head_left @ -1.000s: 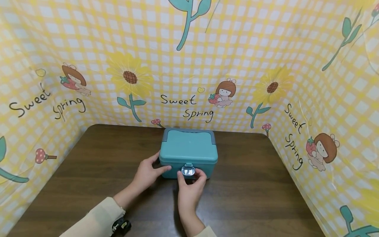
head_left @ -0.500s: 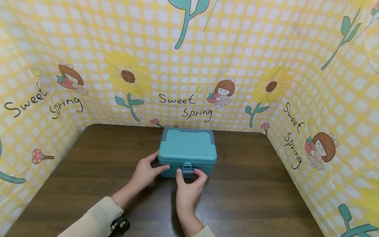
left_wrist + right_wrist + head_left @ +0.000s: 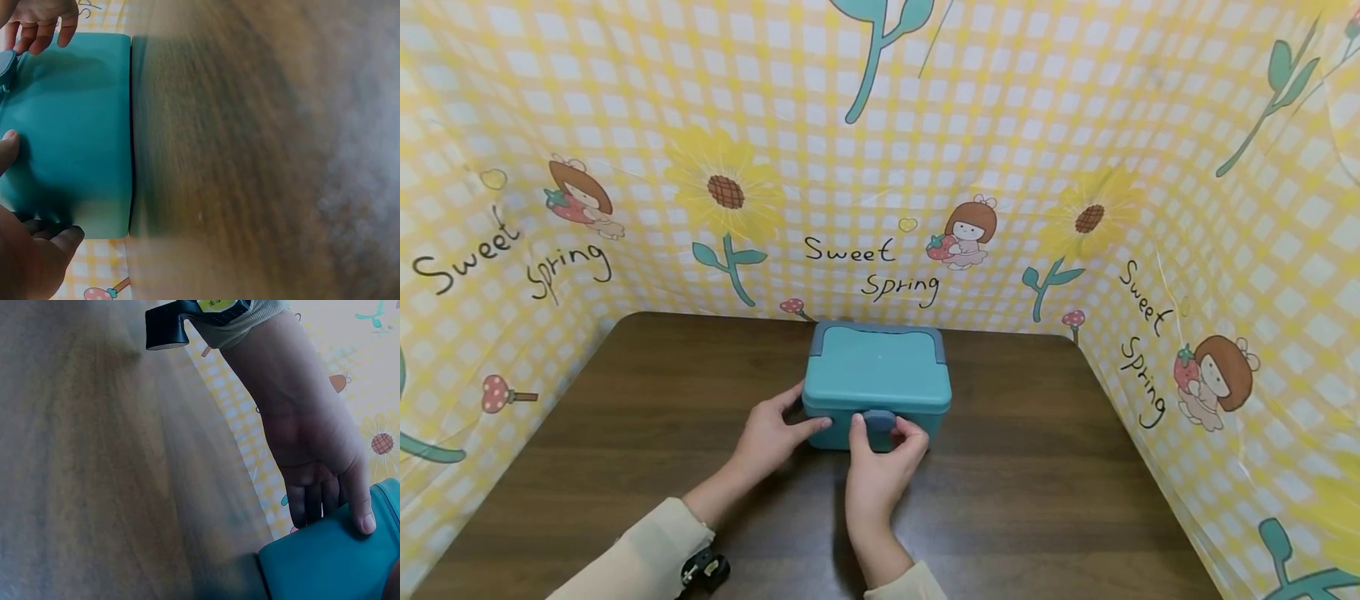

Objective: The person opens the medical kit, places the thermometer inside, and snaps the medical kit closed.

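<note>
The right hand (image 3: 880,467) pinches the grey latch (image 3: 879,421) on the front of the teal box (image 3: 877,379); the left hand (image 3: 771,437) grips the box's front-left corner, mid-table (image 3: 625,433). Best done pressing the latch squarely while bracing the box.

1. "Sweet Spring", black script, on backdrop (image 3: 880,125) centre, above the box.
2. "Sweet Spring" again on backdrop's left panel.
3. "Sweet Spring" on right panel, running downward.
4. No readable text on box (image 3: 877,367) itself.
</note>
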Tool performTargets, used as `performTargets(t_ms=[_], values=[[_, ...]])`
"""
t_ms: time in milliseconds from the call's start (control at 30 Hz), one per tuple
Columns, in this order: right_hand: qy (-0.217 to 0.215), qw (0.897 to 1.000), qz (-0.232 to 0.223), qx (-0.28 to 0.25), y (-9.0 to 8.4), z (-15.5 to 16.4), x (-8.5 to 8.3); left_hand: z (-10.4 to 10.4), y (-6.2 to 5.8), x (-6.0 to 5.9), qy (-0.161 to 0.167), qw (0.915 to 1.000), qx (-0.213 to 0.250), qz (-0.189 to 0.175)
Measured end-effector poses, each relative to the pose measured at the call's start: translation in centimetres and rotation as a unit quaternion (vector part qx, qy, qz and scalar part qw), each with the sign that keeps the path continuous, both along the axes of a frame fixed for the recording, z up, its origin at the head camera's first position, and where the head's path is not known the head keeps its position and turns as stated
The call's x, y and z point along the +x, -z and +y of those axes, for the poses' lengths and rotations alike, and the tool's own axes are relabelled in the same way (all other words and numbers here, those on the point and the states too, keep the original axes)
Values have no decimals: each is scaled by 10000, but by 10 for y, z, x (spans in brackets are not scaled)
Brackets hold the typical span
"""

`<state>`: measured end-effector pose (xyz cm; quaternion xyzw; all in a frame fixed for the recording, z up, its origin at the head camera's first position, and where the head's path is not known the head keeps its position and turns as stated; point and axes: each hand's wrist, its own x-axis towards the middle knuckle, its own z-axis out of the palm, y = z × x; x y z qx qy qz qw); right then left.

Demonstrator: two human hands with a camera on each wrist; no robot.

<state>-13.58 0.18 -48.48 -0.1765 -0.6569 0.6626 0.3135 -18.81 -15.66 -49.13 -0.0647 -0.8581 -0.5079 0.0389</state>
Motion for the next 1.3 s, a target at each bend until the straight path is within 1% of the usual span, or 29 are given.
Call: performTargets(t_ms=[267,400,633,900,1300], values=[[94,9998,-7,149,-4,1,-4,-1,0,-1,-56,10000,-25,23],[95,9999,1,139,-2,2,-6,-1,0,0,-65,10000,-49,-36],[103,9999,-112,62,2,2,-7,-2,0,0,-76,9999,-11,-106],[77,9998,-123,96,4,2,-7,-3,2,0,34,9999,96,25],[143,9994,-178,249,10,3,-7,-3,3,-1,22,10000,48,50]])
